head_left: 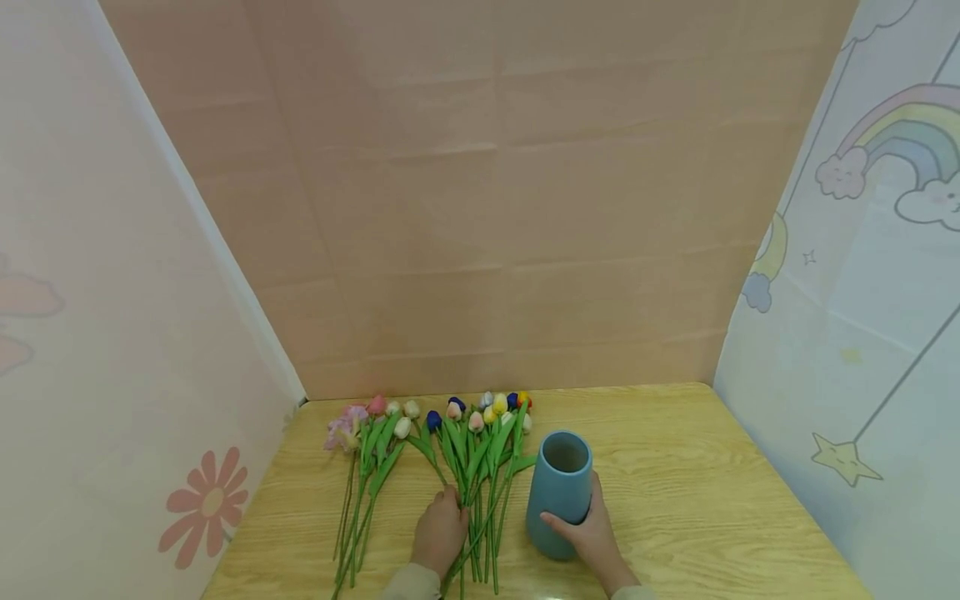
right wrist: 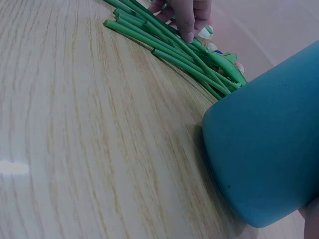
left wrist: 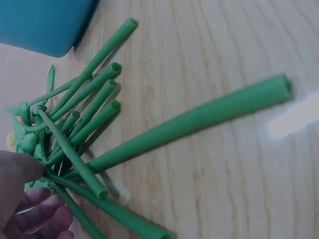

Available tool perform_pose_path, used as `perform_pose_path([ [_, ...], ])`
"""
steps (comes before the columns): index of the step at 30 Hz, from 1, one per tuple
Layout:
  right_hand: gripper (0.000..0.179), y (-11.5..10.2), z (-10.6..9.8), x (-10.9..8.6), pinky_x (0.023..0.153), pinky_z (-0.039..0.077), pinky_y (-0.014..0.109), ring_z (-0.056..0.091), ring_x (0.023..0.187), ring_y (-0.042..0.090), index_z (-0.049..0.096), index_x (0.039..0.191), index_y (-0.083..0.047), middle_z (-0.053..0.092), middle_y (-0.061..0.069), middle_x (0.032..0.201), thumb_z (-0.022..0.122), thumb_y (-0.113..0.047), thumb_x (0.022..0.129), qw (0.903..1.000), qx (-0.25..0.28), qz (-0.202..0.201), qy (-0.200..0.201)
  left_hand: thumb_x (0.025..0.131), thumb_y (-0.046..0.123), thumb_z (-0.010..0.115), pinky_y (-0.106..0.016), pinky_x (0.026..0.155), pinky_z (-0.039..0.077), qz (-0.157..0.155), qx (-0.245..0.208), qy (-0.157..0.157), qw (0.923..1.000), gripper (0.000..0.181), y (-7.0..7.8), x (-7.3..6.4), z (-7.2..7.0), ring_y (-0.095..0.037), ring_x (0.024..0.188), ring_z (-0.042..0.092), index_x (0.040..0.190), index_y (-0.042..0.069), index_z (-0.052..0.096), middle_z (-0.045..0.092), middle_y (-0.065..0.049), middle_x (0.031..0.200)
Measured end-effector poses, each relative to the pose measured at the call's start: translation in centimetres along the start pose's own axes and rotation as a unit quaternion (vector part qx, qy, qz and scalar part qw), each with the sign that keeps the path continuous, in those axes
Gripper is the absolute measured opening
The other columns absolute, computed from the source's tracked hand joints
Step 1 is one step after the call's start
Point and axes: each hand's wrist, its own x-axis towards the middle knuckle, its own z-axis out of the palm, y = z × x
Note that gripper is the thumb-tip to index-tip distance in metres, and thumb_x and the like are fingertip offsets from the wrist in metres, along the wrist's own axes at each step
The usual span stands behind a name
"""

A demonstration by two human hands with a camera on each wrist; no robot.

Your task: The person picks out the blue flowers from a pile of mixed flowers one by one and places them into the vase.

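Blue vase stands upright on the table, right of the flowers. My right hand holds it round its side, the thumb across the front. Left of it lies a bunch of artificial tulips with blue, pink, yellow and white heads, their stems toward me. My left hand is at the left side of this bunch, pinching a green tulip stem between thumb and fingers. In the left wrist view, the cut ends of several stems fan out past the thumb. The right wrist view shows the vase with its base at the table.
A second group of artificial flowers lies at the left, with a pink ruffled flower, a pink tulip and white tulips. The wooden table ends at a brown back wall, with patterned white side walls.
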Motion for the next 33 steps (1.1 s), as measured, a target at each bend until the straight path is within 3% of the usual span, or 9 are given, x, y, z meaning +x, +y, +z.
perform_pose_path([
  [9,0.093,0.1,0.1,-0.1,0.095,0.04,0.058,0.045,0.126,0.04,0.024,0.147,-0.019,0.042,0.015,0.14,0.083,-0.013,0.075,1.0,0.003,-0.008,-0.001,0.089,0.013,0.068,-0.028,0.045,0.041,0.007,-0.002,-0.011,0.9999,0.016,0.4,-0.3,-0.4,-0.014,0.055,0.054,0.082,0.006,0.055,0.053,-0.003,0.068],
  [17,0.092,-0.1,0.1,-0.2,0.094,0.041,0.058,0.045,0.126,0.04,0.025,0.146,-0.018,0.043,0.015,0.139,0.083,-0.012,0.075,0.9999,0.006,-0.013,-0.001,0.093,0.006,0.06,-0.029,0.042,0.046,-0.006,0.03,0.06,0.9978,0.01,0.5,-0.2,-0.5,-0.02,0.051,0.058,0.095,-0.001,0.053,0.056,-0.009,0.068],
  [23,0.093,-0.2,0.0,-0.2,0.095,0.04,0.057,0.045,0.126,0.04,0.024,0.147,-0.018,0.042,0.015,0.14,0.083,-0.012,0.075,0.9999,0.005,-0.012,-0.002,0.09,0.001,0.061,-0.029,0.036,0.041,-0.027,0.042,0.099,0.9938,0.015,0.6,-0.1,-1.2,-0.019,0.042,0.054,0.101,-0.004,0.053,0.058,-0.01,0.065],
  [29,0.092,-0.2,0.0,-0.2,0.094,0.041,0.058,0.045,0.126,0.041,0.025,0.146,-0.018,0.042,0.015,0.14,0.083,-0.013,0.075,0.9999,0.004,-0.011,-0.003,0.091,0.007,0.063,-0.024,0.035,0.038,-0.028,0.025,0.12,0.9921,0.007,0.0,0.7,-1.6,-0.012,0.043,0.052,0.092,0.001,0.058,0.058,-0.005,0.064],
  [33,0.092,-0.1,0.0,-0.2,0.094,0.041,0.058,0.045,0.125,0.041,0.025,0.147,-0.018,0.042,0.015,0.14,0.082,-0.012,0.075,0.9999,0.005,-0.013,-0.003,0.093,0.01,0.062,-0.024,0.037,0.036,-0.036,0.007,0.119,0.9922,0.007,-0.5,1.2,-2.1,-0.01,0.045,0.051,0.093,0.003,0.059,0.059,-0.003,0.066],
])
